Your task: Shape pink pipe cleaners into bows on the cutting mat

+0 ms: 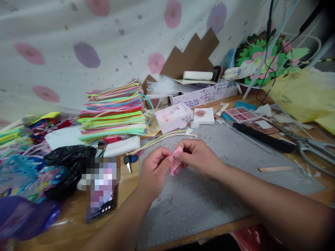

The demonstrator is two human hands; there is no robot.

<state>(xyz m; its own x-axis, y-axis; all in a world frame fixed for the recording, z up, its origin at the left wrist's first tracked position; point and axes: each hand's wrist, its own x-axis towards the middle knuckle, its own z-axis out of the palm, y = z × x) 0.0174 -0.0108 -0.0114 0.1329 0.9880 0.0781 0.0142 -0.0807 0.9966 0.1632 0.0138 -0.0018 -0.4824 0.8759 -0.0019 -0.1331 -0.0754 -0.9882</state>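
Between my fingertips is a small, soft pink petal-like piece (175, 168), held above the grey cutting mat (193, 209). My left hand (155, 170) pinches its left side with thumb and forefinger. From the right, my right hand (197, 156) grips its upper edge, thumb in front and fingers partly behind. The hands almost touch each other, and the fingers hide part of the piece. Just beyond them, pale and yellow-green pipe cleaners (167, 137) lie across the far edge of the mat.
Bundled coloured pipe cleaners (115, 116) are stacked at the back left. A small white box (175, 118) stands behind the mat. Large scissors (305, 139), a black-handled tool (264, 136) and a wooden stick (276, 168) lie right. A phone (102, 191) and key (128, 164) lie left.
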